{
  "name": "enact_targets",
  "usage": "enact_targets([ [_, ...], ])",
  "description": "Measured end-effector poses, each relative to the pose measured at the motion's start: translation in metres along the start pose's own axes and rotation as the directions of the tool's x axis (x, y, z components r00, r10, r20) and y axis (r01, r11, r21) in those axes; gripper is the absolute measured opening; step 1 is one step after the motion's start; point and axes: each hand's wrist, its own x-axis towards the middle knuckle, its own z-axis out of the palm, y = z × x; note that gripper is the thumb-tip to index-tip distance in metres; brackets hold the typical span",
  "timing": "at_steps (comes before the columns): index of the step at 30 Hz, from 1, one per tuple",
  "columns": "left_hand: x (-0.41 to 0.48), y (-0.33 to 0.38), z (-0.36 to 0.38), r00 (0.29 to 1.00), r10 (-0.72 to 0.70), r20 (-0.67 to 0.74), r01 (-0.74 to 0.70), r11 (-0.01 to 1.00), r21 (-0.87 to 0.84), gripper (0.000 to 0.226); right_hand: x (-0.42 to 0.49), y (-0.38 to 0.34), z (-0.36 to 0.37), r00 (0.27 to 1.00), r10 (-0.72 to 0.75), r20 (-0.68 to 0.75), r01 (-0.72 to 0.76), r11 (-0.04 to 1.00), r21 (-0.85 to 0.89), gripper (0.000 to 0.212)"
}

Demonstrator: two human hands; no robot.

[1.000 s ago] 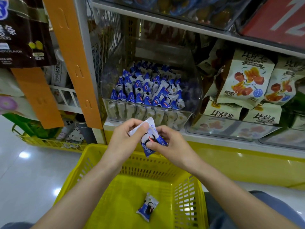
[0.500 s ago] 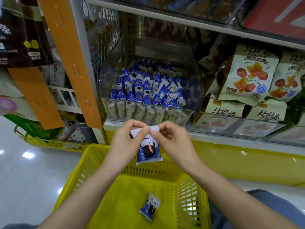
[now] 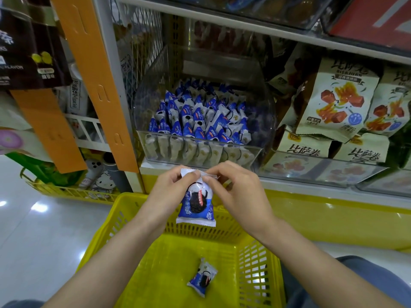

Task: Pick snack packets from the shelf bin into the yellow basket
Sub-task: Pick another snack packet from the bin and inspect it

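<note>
Both hands hold 1 blue-and-white snack packet (image 3: pixel 196 202) by its crimped top edge, above the far rim of the yellow slatted plastic basket (image 3: pixel 255 272). The left hand (image 3: pixel 165 193) pinches the top left corner between thumb and forefinger; the right hand (image 3: pixel 239 192) pinches the top right corner, so the packet hangs upright. A 2nd matching small packet (image 3: pixel 202 277) lies on the basket floor. Behind the hands, the clear plastic shelf bin (image 3: pixel 262 112) holds many more such packets (image 3: pixel 198 121).
</note>
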Motion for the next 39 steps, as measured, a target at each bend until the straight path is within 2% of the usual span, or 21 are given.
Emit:
enact_targets([
  [2, 0.000, 0.001, 0.001, 1.000, -0.008, 0.017, 0.008, 1.000, -0.001, 0.020, 0.002, 0.000, 0.001, 0.993, 0.116, -0.028, -0.111, 0.984, 0.137, 0.005],
  [4, 0.000, 0.001, 0.002, 1.000, -0.010, 0.013, 0.010, 0.999, 0.042, 0.026, 0.006, 0.000, 0.001, 0.952, 0.303, -0.031, -0.272, 0.892, 0.360, 0.012],
  [7, 0.002, 0.001, 0.002, 0.999, 0.026, -0.037, -0.025, 0.999, 0.033, 0.029, 0.013, 0.002, -0.003, 0.839, 0.543, 0.033, -0.432, 0.629, 0.646, 0.014],
  [9, 0.003, 0.002, 0.000, 0.994, 0.069, -0.087, -0.070, 0.998, -0.008, 0.024, 0.015, 0.003, -0.005, 0.763, 0.633, 0.131, -0.486, 0.428, 0.762, 0.011],
  [11, 0.005, 0.003, -0.003, 0.980, 0.130, -0.151, -0.132, 0.991, -0.002, 0.017, 0.013, 0.003, -0.004, 0.737, 0.634, 0.234, -0.545, 0.353, 0.760, 0.005],
  [15, 0.006, 0.005, -0.004, 0.943, 0.235, -0.236, -0.239, 0.971, 0.014, 0.011, 0.008, 0.002, -0.001, 0.727, 0.545, 0.417, -0.673, 0.447, 0.589, 0.019],
  [17, 0.005, 0.005, -0.005, 0.933, 0.272, -0.237, -0.269, 0.962, 0.045, 0.012, 0.006, 0.002, 0.000, 0.754, 0.496, 0.431, -0.655, 0.619, 0.433, 0.032],
  [19, 0.006, 0.004, -0.005, 0.922, 0.320, -0.217, -0.300, 0.946, 0.120, 0.013, 0.004, 0.002, 0.001, 0.816, 0.429, 0.387, -0.534, 0.816, 0.222, 0.055],
  [20, 0.006, 0.003, -0.006, 0.918, 0.347, -0.191, -0.315, 0.932, 0.177, 0.013, 0.003, 0.001, 0.002, 0.853, 0.385, 0.352, -0.469, 0.861, 0.197, 0.061],
  [21, 0.006, 0.001, -0.006, 0.915, 0.375, -0.151, -0.334, 0.912, 0.240, 0.013, 0.003, 0.000, 0.002, 0.885, 0.343, 0.316, -0.423, 0.875, 0.235, 0.058],
  [23, 0.006, -0.001, -0.004, 0.908, 0.414, -0.059, -0.370, 0.861, 0.348, 0.016, 0.003, -0.002, 0.003, 0.927, 0.289, 0.238, -0.357, 0.874, 0.329, 0.035],
  [25, 0.004, -0.004, -0.002, 0.911, 0.412, 0.006, -0.380, 0.836, 0.396, 0.021, 0.004, -0.002, 0.002, 0.945, 0.286, 0.160, -0.326, 0.874, 0.360, 0.010],
  [26, 0.004, -0.006, 0.000, 0.916, 0.400, 0.019, -0.374, 0.836, 0.401, 0.022, 0.004, -0.001, 0.001, 0.951, 0.283, 0.124, -0.309, 0.879, 0.363, 0.004],
  [28, 0.005, -0.008, 0.001, 0.932, 0.363, 0.012, -0.339, 0.858, 0.386, 0.023, 0.003, 0.000, 0.000, 0.969, 0.240, 0.064, -0.248, 0.926, 0.285, 0.008],
  [30, 0.006, -0.007, 0.002, 0.958, 0.286, 0.000, -0.272, 0.912, 0.308, 0.023, 0.000, 0.000, -0.001, 0.995, 0.099, 0.027, -0.101, 0.991, 0.082, 0.007],
  [32, 0.005, -0.005, 0.002, 0.976, 0.219, 0.017, -0.217, 0.953, 0.212, 0.023, -0.001, -0.001, -0.002, 0.999, -0.035, 0.024, 0.038, 0.993, -0.111, 0.008],
  [33, 0.004, -0.004, 0.003, 0.979, 0.203, 0.031, -0.205, 0.963, 0.178, 0.022, -0.001, 0.000, -0.002, 0.998, -0.060, 0.022, 0.062, 0.987, -0.151, 0.009],
  [36, 0.003, -0.003, 0.005, 0.976, 0.217, 0.023, -0.217, 0.960, 0.177, 0.016, 0.001, 0.000, -0.004, 0.999, -0.017, -0.027, 0.014, 0.996, -0.090, 0.009],
  [38, 0.004, -0.004, 0.004, 0.963, 0.265, -0.051, -0.244, 0.935, 0.259, 0.006, 0.003, 0.001, -0.004, 0.995, 0.037, -0.090, -0.040, 0.999, -0.032, 0.010],
  [39, 0.005, -0.005, 0.003, 0.950, 0.299, -0.094, -0.255, 0.912, 0.322, 0.009, 0.004, 0.002, -0.004, 0.990, 0.057, -0.126, -0.059, 0.998, -0.013, 0.010],
])
